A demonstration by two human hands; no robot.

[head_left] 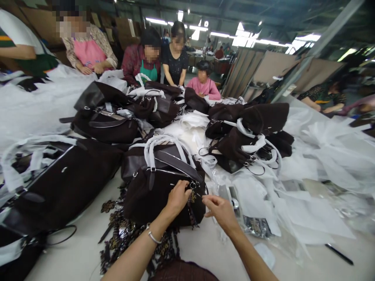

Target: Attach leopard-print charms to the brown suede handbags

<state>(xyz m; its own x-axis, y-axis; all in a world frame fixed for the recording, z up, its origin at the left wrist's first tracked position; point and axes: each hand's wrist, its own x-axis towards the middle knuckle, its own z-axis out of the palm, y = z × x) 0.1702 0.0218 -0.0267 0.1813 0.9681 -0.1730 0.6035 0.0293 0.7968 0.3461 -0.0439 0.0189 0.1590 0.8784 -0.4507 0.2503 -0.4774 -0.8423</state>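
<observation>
At the grip: one handbag (143,207) on the table (196,249), left hand (176,198) at its front, right hand (219,212) just beside its right end, one charm (192,197) between the two. Near, left and below: pile of charms (117,246), on the table, reaching under the left forearm. Farther left: second bag (73,183). Near, right: clear packet (258,227), with sheets (304,212) beyond it; pen (340,254) far right, lower. Behind: left-hand group of bags (105,128), right-hand group of bags (231,150), wrapping (191,128) between these groups. Farthest behind, past the bags: co-workers (175,64).
</observation>
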